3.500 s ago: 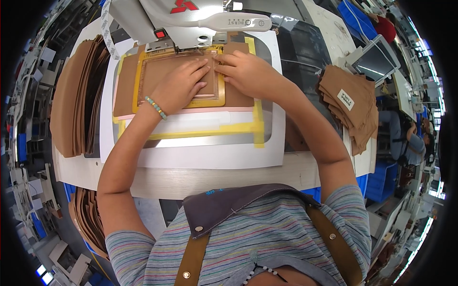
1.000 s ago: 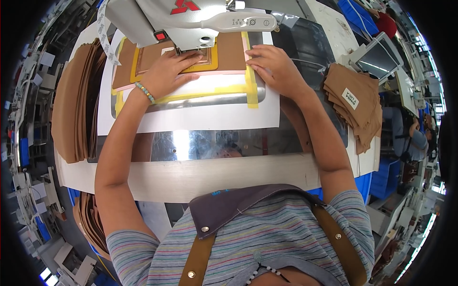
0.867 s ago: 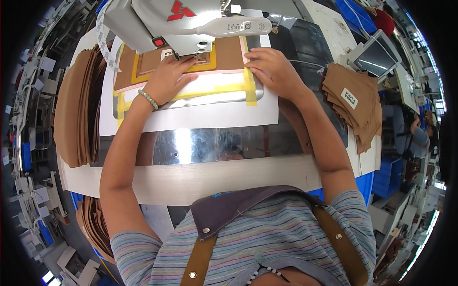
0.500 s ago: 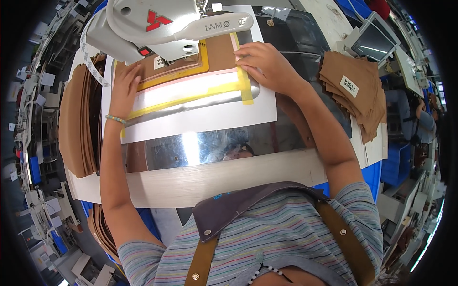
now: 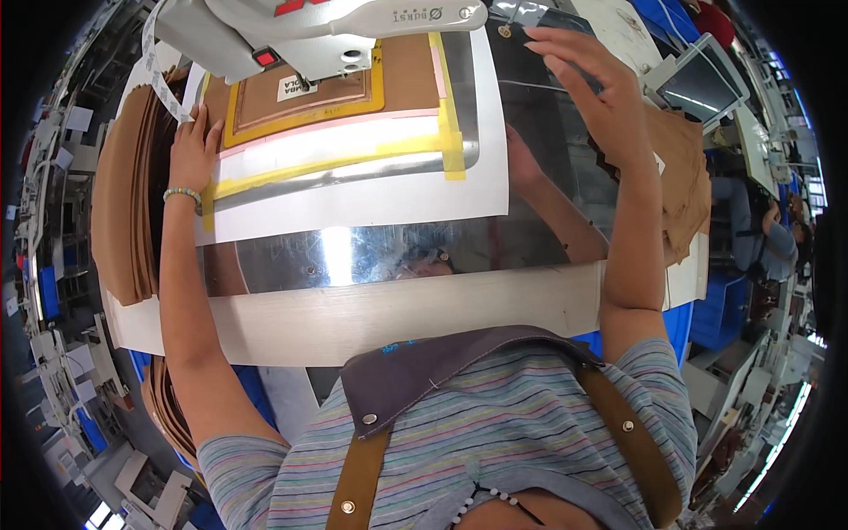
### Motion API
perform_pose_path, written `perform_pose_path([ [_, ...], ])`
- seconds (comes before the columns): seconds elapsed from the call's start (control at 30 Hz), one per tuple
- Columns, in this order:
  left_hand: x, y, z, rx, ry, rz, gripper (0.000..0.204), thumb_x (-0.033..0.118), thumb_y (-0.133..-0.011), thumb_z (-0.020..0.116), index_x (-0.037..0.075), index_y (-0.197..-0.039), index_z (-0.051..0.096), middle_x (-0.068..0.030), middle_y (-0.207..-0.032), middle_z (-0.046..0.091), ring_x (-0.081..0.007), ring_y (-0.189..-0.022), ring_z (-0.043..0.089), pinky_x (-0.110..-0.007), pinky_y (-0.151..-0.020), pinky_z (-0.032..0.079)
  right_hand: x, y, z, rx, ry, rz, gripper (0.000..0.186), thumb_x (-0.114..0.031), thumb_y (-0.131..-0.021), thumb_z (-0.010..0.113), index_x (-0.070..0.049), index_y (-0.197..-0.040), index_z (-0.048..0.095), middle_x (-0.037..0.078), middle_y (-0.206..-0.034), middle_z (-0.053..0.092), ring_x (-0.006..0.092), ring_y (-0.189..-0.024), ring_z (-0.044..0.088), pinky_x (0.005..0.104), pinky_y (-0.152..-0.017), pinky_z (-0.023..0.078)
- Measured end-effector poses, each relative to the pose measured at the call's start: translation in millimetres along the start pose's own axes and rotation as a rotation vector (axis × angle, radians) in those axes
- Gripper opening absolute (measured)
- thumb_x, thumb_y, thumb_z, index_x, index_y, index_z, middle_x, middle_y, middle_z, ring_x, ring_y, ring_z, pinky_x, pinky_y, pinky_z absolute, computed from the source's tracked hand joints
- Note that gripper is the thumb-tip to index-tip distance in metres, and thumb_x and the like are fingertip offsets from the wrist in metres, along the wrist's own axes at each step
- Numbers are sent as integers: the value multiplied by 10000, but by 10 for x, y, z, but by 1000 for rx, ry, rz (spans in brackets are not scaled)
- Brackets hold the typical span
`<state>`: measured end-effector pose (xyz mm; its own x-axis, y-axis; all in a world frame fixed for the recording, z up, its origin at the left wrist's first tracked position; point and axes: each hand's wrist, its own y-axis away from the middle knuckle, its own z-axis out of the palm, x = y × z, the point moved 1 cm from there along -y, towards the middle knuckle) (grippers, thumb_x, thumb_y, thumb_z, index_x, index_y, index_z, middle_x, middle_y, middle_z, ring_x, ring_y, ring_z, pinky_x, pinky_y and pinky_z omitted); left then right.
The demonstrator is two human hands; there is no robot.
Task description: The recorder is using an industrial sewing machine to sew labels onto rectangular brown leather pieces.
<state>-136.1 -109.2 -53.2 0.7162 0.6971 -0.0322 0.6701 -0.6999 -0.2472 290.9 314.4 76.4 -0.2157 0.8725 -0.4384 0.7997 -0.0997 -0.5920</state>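
Note:
A brown panel lies on a white sheet bordered with yellow tape. A yellow clamp frame presses on the panel. Inside it a small white label sits under the needle area of the sewing machine head. My left hand rests flat at the left edge of the taped sheet, fingers stretched out, beside a hanging measuring tape. Raised over the dark right side of the shiny machine bed, my right hand holds nothing; its fingers are extended and thumb apart.
A tall stack of brown panels stands at the left. At the right lies another pile of brown panels, partly behind my right forearm. A small control screen stands beyond it. The pale table edge runs in front of me.
My right hand has left the panel's right edge and moved up and right, over the dark surface. My left hand has slid slightly left and farther away along the sheet's edge.

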Motion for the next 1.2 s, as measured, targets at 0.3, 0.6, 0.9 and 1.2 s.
perform_pose_path([
  [0.3,464,-41,-23,84,-38,153,470,357,-1116,499,163,-1534,592,-336,-1504,539,-474,-1385,524,-485,-1185,422,-110,338,226,-338,195,25,231,-183,-1001,684,-44,-1162,772,104,-1276,736,302,-1283,623,434,-1096,490],
  [0.6,1248,-90,-106,85,158,173,456,369,-1085,561,119,-1451,668,-318,-1550,506,-465,-1424,491,-488,-1195,396,-621,-24,1026,-270,162,-110,289,-241,-967,712,-25,-1158,731,112,-1141,715,302,-1116,635,449,-973,507],
  [0.9,1923,-99,-102,195,290,222,346,293,-1054,580,75,-1180,817,-277,-1382,648,-473,-1293,587,-493,-1114,474,-412,169,1171,-272,171,-7,301,-219,-922,758,-6,-1128,709,144,-1130,685,323,-1107,614,452,-973,511],
  [1.2,1404,-265,-229,296,650,-72,289,217,-1058,581,39,-1191,766,-220,-933,767,-343,-820,772,-430,-799,612,-285,129,1241,-302,37,179,149,-202,-921,753,-65,-969,720,108,-949,715,320,-987,652,440,-870,534],
])
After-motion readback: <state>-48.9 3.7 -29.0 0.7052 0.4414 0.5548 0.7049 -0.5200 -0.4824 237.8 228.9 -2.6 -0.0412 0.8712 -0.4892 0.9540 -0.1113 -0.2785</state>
